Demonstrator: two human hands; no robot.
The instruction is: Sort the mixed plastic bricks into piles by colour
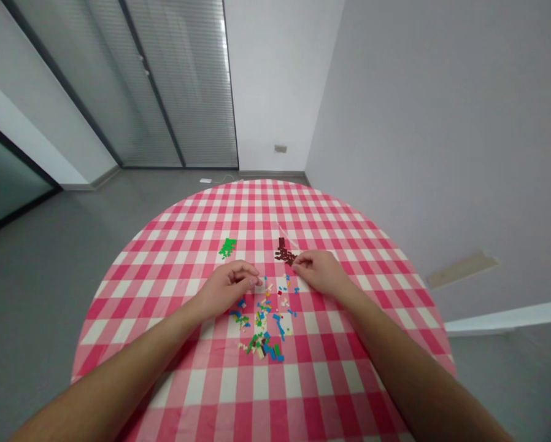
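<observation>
A glass partition (153, 86) backed by blinds (206, 110) is adjoined by a white wall (275, 80), where a small rectangular plate (280, 148) is mounted above a gray baseboard (270, 174).

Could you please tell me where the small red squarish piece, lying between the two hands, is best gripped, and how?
Probably from above, with fingers pinching the small red squarish piece by its left and right edges: it seems low and flat, with pink-and-white checked tablecloth showing beside it, while small blue pieces lie close beyond.
</observation>
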